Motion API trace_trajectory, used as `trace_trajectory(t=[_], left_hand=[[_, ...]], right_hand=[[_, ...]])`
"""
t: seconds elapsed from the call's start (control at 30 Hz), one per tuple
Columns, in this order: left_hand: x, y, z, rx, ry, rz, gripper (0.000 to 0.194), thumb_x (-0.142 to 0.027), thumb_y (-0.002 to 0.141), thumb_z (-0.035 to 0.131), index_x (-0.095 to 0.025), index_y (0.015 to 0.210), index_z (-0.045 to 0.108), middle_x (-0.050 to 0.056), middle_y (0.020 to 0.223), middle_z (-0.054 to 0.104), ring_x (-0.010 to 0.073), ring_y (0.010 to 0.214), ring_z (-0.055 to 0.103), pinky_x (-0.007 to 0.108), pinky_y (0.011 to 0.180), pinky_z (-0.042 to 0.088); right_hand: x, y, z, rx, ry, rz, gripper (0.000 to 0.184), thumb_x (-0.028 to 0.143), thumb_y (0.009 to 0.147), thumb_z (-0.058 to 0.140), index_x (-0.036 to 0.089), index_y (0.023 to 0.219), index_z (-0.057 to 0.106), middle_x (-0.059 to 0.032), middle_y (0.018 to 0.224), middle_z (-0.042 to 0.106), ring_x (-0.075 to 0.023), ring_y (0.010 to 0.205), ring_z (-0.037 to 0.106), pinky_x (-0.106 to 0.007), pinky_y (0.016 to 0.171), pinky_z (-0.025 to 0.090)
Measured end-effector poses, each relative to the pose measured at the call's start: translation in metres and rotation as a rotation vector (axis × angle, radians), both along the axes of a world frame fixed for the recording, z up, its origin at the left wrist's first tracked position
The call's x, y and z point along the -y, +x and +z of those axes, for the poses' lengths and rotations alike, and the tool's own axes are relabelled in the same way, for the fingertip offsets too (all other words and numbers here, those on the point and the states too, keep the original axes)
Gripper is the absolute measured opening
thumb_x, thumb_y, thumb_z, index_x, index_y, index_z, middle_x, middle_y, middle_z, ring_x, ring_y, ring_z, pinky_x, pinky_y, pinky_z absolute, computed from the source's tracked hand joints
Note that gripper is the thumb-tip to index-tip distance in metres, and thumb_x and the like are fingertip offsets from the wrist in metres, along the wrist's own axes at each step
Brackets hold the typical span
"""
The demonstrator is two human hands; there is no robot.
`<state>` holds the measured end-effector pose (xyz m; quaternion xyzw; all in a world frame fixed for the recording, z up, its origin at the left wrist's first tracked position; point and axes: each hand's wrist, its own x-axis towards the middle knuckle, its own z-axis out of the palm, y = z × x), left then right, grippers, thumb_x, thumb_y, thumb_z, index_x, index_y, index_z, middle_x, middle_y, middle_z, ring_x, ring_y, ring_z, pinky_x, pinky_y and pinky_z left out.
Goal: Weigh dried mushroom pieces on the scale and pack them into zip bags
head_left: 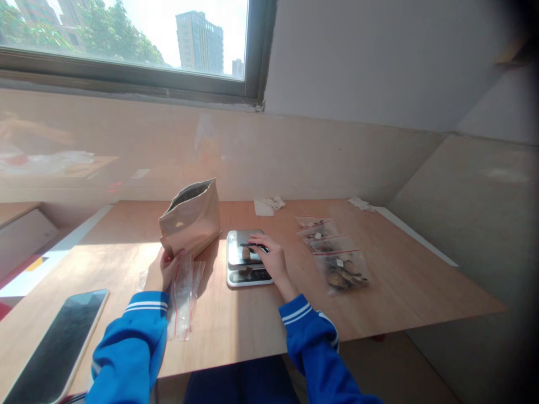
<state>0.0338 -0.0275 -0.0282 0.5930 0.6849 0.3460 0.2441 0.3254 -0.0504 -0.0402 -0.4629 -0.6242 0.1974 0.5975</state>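
My left hand [163, 269] is closed on the lower front corner of a brown stand-up pouch [196, 221]. The pouch's mouth gapes at the top, and its contents cannot be made out. Under and beside that hand lie flat clear zip bags [183, 300] with red seal lines. My right hand [270, 258] pinches a thin dark stick-like object [255, 246], whose exact kind I cannot tell. It is over the metal plate of a small digital scale [238, 247]; whether it touches the plate is unclear. The scale's dark display faces me.
Several zip bags [343, 269] holding dried brown pieces overlap to the right of the scale. A phone [59, 342] lies at the left front. White crumpled paper [269, 205] sits at the table's back edge, with another scrap [361, 204] farther right. Wall and window stand behind.
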Motion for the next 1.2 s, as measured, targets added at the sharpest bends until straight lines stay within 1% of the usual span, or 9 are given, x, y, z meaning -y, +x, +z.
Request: trace_trajectory(t=[0.07,0.2,0.4,0.53,0.67,0.83,1.03,1.1,1.2], left_hand=[[-0.001,0.001,0.0,-0.003,0.008,0.025,0.049,-0.052,0.081,0.053,-0.02,0.118,0.056,0.004,0.092,0.069,0.0213,0.08,0.066,0.031,0.075,0.05],[-0.003,0.001,-0.002,-0.011,0.02,0.041,0.05,-0.055,0.08,0.05,-0.02,0.115,0.057,0.006,0.094,0.07,0.0231,0.081,0.066,0.031,0.076,0.049],[-0.006,-0.004,-0.007,-0.02,0.017,0.015,0.049,-0.055,0.079,0.051,-0.02,0.113,0.057,0.007,0.093,0.07,0.0235,0.079,0.066,0.032,0.074,0.049],[-0.008,-0.007,-0.007,-0.034,0.0,-0.002,0.047,-0.051,0.077,0.056,-0.019,0.111,0.057,0.007,0.09,0.069,0.024,0.076,0.066,0.032,0.071,0.05],[-0.007,-0.005,-0.005,-0.04,0.007,0.015,0.049,-0.05,0.079,0.053,-0.016,0.114,0.057,0.01,0.089,0.07,0.0252,0.077,0.066,0.034,0.072,0.051],[-0.005,-0.003,-0.003,-0.038,0.021,0.007,0.049,-0.05,0.078,0.054,-0.015,0.111,0.06,0.009,0.087,0.07,0.025,0.076,0.067,0.034,0.072,0.052],[-0.003,0.001,-0.002,-0.007,0.027,0.053,0.049,-0.051,0.078,0.053,-0.017,0.113,0.059,0.009,0.088,0.07,0.0244,0.079,0.068,0.031,0.073,0.051],[-0.002,0.002,-0.002,0.002,0.031,0.056,0.047,-0.05,0.078,0.053,-0.017,0.112,0.058,0.008,0.088,0.07,0.024,0.08,0.067,0.031,0.074,0.051],[-0.002,0.002,-0.002,0.001,0.027,0.053,0.046,-0.051,0.077,0.054,-0.018,0.109,0.058,0.007,0.087,0.07,0.0232,0.079,0.067,0.03,0.075,0.05]], right_hand=[[-0.001,0.004,-0.001,-0.058,-0.014,-0.056,0.013,0.026,0.081,0.063,0.022,0.087,0.074,-0.0064,0.102,0.071,-0.0205,0.102,0.063,-0.035,0.093,0.048],[-0.001,0.019,-0.005,-0.11,-0.094,-0.11,0.018,0.03,0.081,0.062,0.02,0.09,0.073,-0.0069,0.096,0.071,-0.0202,0.092,0.065,-0.032,0.082,0.051],[0.0,0.036,-0.016,0.062,-0.216,-0.112,0.02,0.031,0.082,0.059,0.018,0.087,0.073,-0.0077,0.092,0.07,-0.0213,0.089,0.064,-0.034,0.08,0.049],[-0.004,0.034,-0.02,0.131,-0.229,-0.113,0.023,0.031,0.082,0.058,0.018,0.095,0.072,-0.0098,0.099,0.067,-0.0222,0.093,0.062,-0.035,0.083,0.049],[-0.01,0.031,-0.022,0.085,-0.23,-0.166,0.029,0.032,0.08,0.06,0.018,0.105,0.064,-0.0101,0.103,0.064,-0.0224,0.095,0.06,-0.037,0.085,0.049],[-0.028,0.03,-0.018,-0.026,-0.196,-0.259,0.029,0.036,0.074,0.067,0.019,0.091,0.052,-0.0074,0.092,0.061,-0.0208,0.088,0.06,-0.035,0.079,0.05],[-0.05,0.023,-0.011,0.101,-0.197,-0.128,0.022,0.039,0.077,0.064,0.02,0.082,0.053,-0.0039,0.087,0.059,-0.0183,0.079,0.059,-0.031,0.072,0.05],[-0.049,0.02,-0.011,0.172,-0.18,-0.112,0.021,0.039,0.077,0.065,0.02,0.082,0.057,-0.0042,0.089,0.059,-0.0188,0.083,0.059,-0.032,0.075,0.049],[-0.039,0.018,-0.009,0.307,-0.149,-0.158,0.023,0.04,0.076,0.068,0.021,0.087,0.062,-0.0052,0.097,0.059,-0.0218,0.095,0.057,-0.036,0.085,0.046]])
